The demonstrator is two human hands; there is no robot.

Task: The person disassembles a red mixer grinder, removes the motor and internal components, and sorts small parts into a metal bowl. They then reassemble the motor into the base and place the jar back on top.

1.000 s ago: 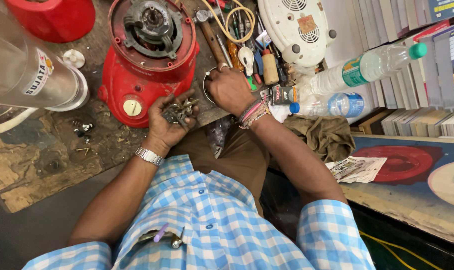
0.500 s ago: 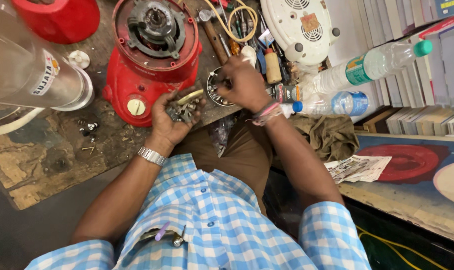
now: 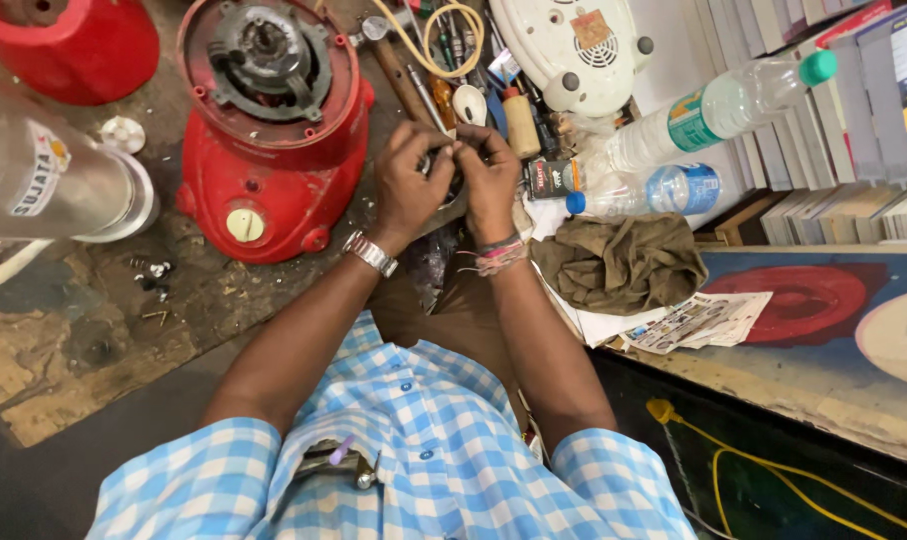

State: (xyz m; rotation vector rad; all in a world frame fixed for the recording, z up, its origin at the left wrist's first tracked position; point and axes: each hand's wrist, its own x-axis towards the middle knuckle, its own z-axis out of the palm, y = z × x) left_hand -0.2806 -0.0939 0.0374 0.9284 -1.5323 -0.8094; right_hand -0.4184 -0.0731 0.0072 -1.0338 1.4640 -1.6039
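Observation:
My left hand (image 3: 410, 186) and my right hand (image 3: 492, 182) meet over the bench edge, fingers closed together around a small dark metal part (image 3: 452, 170) that they mostly hide. A silver watch sits on my left wrist, coloured threads on my right. Just left of my hands stands a red mixer base (image 3: 274, 140) with its top open, showing the grey motor inside.
A steel jar (image 3: 54, 185) lies at the left, with loose screws (image 3: 154, 275) on the worn bench. Tools and a yellow cable (image 3: 444, 40) crowd the back. A white appliance (image 3: 579, 45), two plastic bottles (image 3: 714, 105), a brown rag (image 3: 619, 260) and stacked books (image 3: 854, 120) lie to the right.
My right hand has come back from the tools with the part and joined my left hand. Both hands now close on it together, higher up beside the red base.

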